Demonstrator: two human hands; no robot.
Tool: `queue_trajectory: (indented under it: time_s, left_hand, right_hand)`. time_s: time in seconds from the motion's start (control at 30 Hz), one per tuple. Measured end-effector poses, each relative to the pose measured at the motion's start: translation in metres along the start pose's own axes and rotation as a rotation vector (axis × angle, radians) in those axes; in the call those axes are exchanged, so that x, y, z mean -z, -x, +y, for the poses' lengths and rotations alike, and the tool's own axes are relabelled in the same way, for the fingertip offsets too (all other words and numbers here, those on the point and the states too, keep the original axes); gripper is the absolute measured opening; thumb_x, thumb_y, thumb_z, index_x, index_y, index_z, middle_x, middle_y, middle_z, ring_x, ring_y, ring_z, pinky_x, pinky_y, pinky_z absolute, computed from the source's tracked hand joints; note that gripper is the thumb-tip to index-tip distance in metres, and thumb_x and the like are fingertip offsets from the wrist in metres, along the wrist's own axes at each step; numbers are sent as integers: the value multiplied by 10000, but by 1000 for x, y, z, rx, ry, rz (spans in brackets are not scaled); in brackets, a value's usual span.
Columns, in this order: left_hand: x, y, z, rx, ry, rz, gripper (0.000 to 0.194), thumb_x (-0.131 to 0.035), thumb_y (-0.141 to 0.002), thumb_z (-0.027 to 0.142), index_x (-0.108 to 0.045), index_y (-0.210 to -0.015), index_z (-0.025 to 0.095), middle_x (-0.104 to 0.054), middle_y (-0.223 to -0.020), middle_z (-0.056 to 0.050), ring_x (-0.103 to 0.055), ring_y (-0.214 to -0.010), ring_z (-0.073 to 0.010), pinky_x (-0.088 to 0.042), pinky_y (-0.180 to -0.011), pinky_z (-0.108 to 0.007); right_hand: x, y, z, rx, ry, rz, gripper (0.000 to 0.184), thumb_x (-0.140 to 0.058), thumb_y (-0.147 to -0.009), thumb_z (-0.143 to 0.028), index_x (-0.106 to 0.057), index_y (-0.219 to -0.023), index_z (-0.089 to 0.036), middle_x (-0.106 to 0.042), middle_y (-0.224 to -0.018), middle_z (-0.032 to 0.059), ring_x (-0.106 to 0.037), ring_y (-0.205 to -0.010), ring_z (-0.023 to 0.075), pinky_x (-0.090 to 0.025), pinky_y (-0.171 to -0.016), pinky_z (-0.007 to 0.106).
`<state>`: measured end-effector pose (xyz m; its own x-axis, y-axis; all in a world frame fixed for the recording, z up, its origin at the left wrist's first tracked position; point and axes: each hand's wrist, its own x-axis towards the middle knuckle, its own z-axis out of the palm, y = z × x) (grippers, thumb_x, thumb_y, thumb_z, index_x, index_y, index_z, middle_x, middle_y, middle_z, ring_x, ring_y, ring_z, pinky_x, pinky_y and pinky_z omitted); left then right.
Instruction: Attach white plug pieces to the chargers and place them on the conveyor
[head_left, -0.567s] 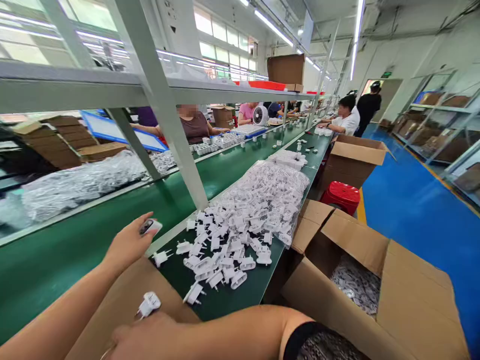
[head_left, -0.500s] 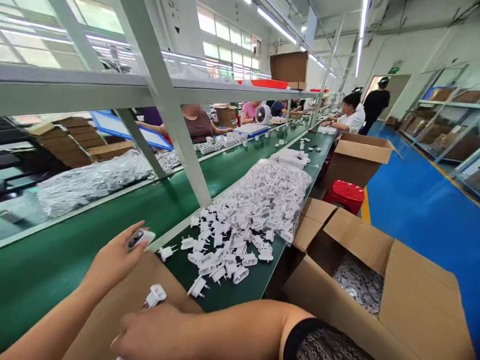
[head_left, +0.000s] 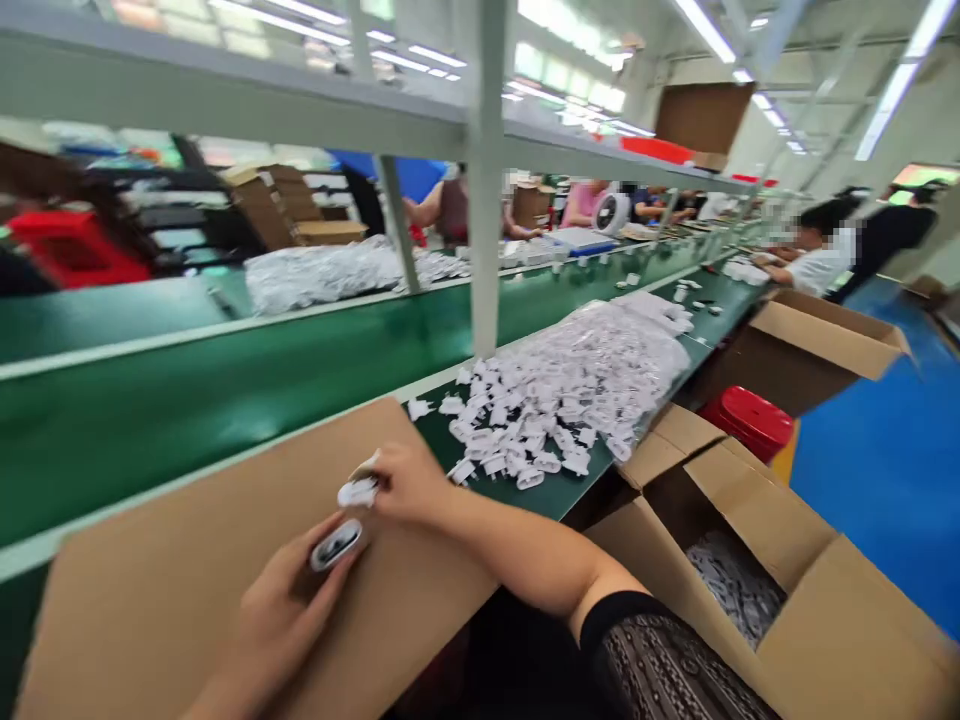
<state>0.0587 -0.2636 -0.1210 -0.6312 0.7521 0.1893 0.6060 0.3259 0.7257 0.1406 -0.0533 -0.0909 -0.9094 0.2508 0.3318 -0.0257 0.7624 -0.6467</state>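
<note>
White pieces in both hands, close together over cardboard

Far left: red plastic crate (head_left: 82,250), blurred, beyond a glossy green belt (head_left: 187,410). Nearer: broad, flat brown cardboard sheet (head_left: 180,560), spread below both hands. Above it, bare left hand (head_left: 289,595), grip clamped on a white oval plastic housing (head_left: 337,545), dark recess showing. Just beside, higher in view: smaller-looking white plastic piece (head_left: 358,491), pinched in the grip of bare right hand (head_left: 414,485). Touching the housing or not, cannot tell. Rightward, on the dark green bench (head_left: 551,503): loose heap of white plastic plug pieces (head_left: 517,435), some pins visible, running up to a bulging clear plastic bag (head_left: 622,350). Lower right: open brown cardboard box (head_left: 660,575), greyish-white contents blurred. Beyond: red plastic stool (head_left: 746,420).
</note>
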Motion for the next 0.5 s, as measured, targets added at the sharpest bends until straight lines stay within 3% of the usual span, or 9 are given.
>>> queue_trajectory:
  time_s: [0.1,0.23,0.5]
  left_hand:
    - [-7,-3,22,44,230,40,706,-790,-751,559,-591,-1346,237,-692,-1313,-98,-694,-1151,-309,-584,-992,-449]
    - [2,-15,15,-45,333,-23,319,-739,-847,447,-721,-1045,197,-725,-1058,-78,-687,-986,-240,-553,-933,-397]
    - [6,-14,10,-75,437,3,191,-798,-816,328,-742,-899,166,-688,-950,-58,-646,-887,-201,-504,-816,-318]
  right_hand:
    - [4,5,-6,-28,-175,14,76,-731,-848,-176,-734,-916,-210,-679,-848,9,-648,-838,178,-502,-783,294]
    - [11,0,-12,-20,-352,19,139,-701,-879,-267,-729,-1009,-226,-724,-980,40,-677,-896,195,-526,-804,327]
    - [10,12,-35,367,71,-72,293,-570,-919,-135,-673,-1178,-224,-652,-977,68,-615,-899,229,-519,-804,387]
